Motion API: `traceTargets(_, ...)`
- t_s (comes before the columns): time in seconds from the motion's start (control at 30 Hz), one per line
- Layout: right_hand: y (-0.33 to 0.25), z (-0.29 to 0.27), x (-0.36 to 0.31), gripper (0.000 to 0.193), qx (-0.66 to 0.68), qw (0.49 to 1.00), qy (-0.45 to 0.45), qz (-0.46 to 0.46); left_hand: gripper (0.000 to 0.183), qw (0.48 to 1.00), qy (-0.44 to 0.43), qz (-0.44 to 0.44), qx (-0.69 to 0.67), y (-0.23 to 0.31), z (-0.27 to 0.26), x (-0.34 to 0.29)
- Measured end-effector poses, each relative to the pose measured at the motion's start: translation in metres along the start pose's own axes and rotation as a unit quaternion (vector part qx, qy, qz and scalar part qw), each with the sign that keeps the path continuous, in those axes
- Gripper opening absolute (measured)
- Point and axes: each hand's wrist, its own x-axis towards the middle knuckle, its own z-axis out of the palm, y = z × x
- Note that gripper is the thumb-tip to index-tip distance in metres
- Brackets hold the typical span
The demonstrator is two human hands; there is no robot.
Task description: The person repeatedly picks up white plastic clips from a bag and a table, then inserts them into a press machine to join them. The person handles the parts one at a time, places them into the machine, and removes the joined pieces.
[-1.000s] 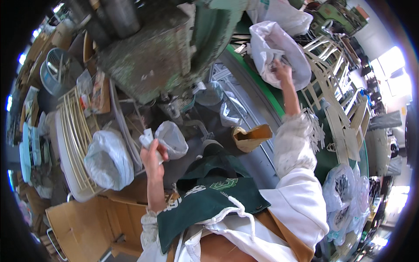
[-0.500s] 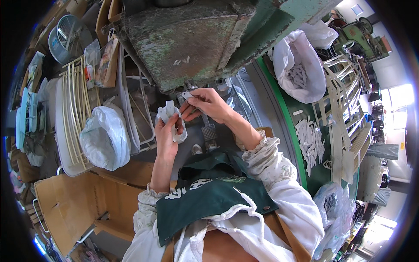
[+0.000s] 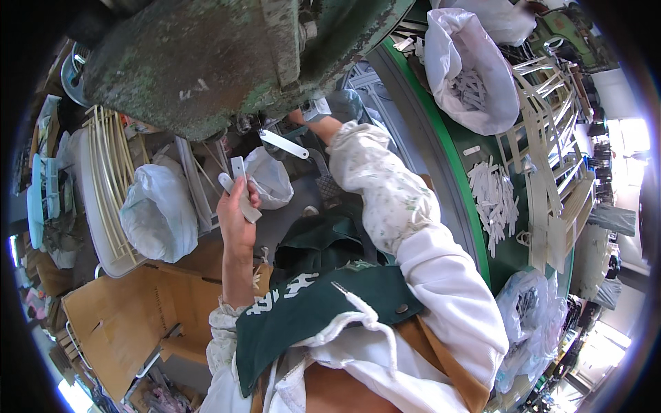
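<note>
My left hand is closed around a few flat pale metal strips that stick up past its fingers. Under the large worn green machine, a single pale strip with holes near its ends juts out toward me. My right hand reaches under the machine, beyond that strip; its fingers are hidden there, so what it touches does not show. An open white plastic bag hangs just right of my left hand.
On the right, a green-edged bench carries a pile of pale strips, a white sack of pieces and long perforated metal sheets. To the left are a white bag, long rods and an open cardboard box.
My hands have parted: the left moved down and left with its strips, the right reached up under the machine. A single strip now juts out there. The view has shifted.
</note>
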Motion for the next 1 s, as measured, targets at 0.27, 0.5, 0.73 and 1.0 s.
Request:
traceTargets(0.27,-0.010,0.042,-0.008,0.030,-0.059,0.998,-0.006,-0.027,0.034,0.998,0.018,0.030,0.049,0.001,-0.003,-0.017)
traceTargets(0.5,0.008,0.024,-0.009,0.036,-0.059,0.998,0.014,-0.022,0.040,0.997,-0.052,0.025,0.053,0.012,0.022,-0.014)
traceTargets(0.73,-0.047,-0.053,-0.015,0.037,0.351,0.929,-0.070,0.093,0.035,0.996,-0.052,0.018,0.066,0.011,0.007,-0.009)
traceTargets(1.0,-0.170,-0.148,-0.016,0.015,0.508,0.823,-0.157,0.199,0.027,0.974,-0.042,0.095,0.203,0.017,0.021,-0.006)
